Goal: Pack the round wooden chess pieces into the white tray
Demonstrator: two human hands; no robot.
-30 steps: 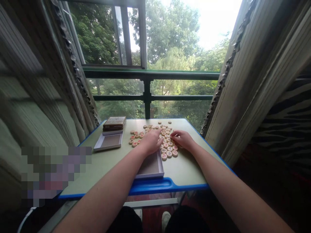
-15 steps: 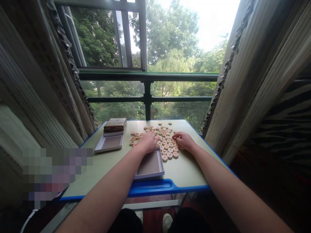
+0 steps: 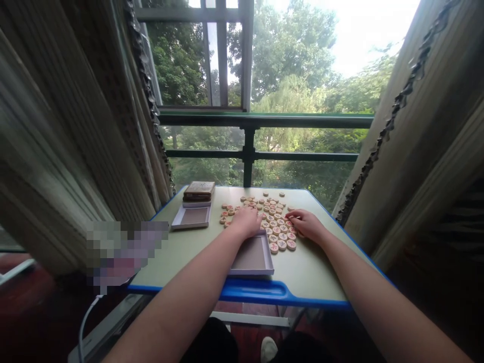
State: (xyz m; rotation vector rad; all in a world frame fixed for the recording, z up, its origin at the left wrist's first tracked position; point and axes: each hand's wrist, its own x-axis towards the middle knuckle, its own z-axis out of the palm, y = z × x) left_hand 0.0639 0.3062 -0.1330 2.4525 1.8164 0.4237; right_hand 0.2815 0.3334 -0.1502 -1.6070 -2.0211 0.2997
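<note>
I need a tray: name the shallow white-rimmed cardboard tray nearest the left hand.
The front tray, right by the left hand; the other tray lies farther left.

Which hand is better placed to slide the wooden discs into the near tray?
Probably the left hand: it rests at the far rim of the near tray, beside the discs. The right hand lies across the discs, farther from the tray.

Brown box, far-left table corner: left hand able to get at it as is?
Probably yes. The left hand rests among the wooden discs right of the brown box; only bare table and a low open tray lie between.
</note>
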